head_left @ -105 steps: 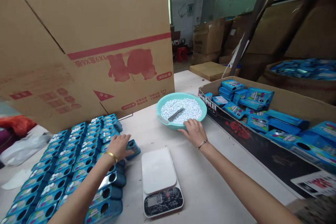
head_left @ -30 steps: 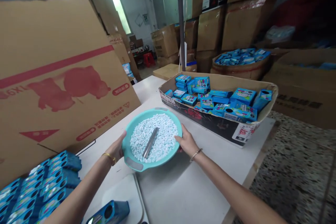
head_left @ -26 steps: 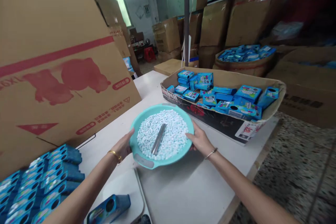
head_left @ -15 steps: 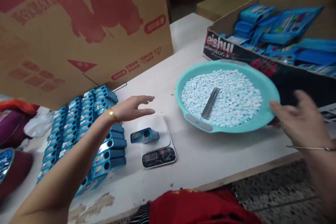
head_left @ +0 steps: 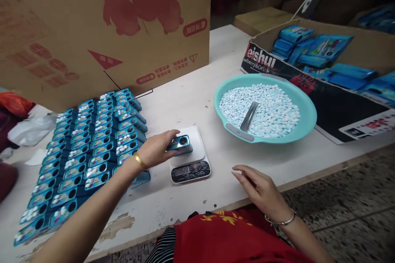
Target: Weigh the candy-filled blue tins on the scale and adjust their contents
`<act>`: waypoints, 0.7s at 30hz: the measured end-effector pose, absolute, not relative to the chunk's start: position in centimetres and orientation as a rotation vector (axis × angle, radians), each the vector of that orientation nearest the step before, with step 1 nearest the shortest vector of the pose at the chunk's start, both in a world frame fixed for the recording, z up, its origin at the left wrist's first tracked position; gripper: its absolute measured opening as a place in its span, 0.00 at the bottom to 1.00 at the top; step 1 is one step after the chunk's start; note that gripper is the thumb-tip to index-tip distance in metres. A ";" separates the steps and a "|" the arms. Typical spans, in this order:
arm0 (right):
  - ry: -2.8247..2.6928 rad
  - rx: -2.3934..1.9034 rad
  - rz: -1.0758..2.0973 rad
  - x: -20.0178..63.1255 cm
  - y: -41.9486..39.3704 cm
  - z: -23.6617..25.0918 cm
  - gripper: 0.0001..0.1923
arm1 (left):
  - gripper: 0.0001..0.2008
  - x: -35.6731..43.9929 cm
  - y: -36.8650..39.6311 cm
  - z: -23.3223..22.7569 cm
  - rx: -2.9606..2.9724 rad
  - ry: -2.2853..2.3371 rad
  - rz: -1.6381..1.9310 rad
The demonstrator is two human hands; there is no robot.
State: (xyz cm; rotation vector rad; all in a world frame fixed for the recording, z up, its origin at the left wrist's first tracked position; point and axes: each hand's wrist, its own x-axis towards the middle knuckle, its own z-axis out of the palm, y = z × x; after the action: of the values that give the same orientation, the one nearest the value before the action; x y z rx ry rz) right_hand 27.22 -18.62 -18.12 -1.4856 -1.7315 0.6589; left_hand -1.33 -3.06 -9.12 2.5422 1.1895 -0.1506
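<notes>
**Tin on scale, left hand gripping it**

Left hand (head_left: pixel 156 150) curled around a blue tin (head_left: pixel 179 144), fingers pinching its sides. Tin sits on the scale (head_left: pixel 189 160), at table centre; display lit, digits too small to read. Right hand (head_left: pixel 262 191) loose and half spread, holding nothing, hovering at the table's near edge, 4 o'clock of the scale. Basin (head_left: pixel 265 109) of white tablets at 2 o'clock of the scale, metal scoop (head_left: pixel 248 116) lying in it. Rows of filled tins (head_left: pixel 89 152) at 9 o'clock.

Risks, as judged: hand weight on the tin would falsify the reading. The open tin could tip and spill. A left forearm swing could knock the rows.
</notes>
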 end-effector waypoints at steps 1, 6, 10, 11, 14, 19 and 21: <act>-1.759 -1.469 0.645 27.1 -18.6 -17.8 0.09 | 0.22 -1.0 -3.0 -9.4 2.544 1.209 -0.150; -1.809 -1.486 0.420 28.9 -17.2 -14.9 0.08 | 0.15 0.2 -2.9 -10.0 2.546 1.281 -0.096; -1.829 -1.747 0.106 33.5 -12.8 -12.3 0.15 | 0.25 -0.5 -3.1 -9.3 2.505 1.307 0.112; -1.852 -1.904 0.063 34.9 -11.2 -12.0 0.18 | 0.27 -1.1 -3.3 -8.9 2.485 1.316 0.213; -2.016 -2.501 0.291 37.9 -6.6 -12.5 0.28 | 0.26 -3.1 -4.2 -6.9 2.397 1.354 0.460; -2.110 -2.476 0.462 38.3 -3.1 -15.7 0.28 | 0.20 -6.7 -7.6 -4.3 2.338 1.440 0.550; -2.030 -2.318 0.532 37.9 -3.0 -16.7 0.22 | 0.19 -7.8 -9.0 -4.3 2.307 1.464 0.558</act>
State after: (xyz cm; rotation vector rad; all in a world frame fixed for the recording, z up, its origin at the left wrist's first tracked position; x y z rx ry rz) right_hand 37.91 -3.05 -16.70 -2.3176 -2.0305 0.5321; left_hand -7.76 -9.02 -4.28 2.3074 1.4644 0.5584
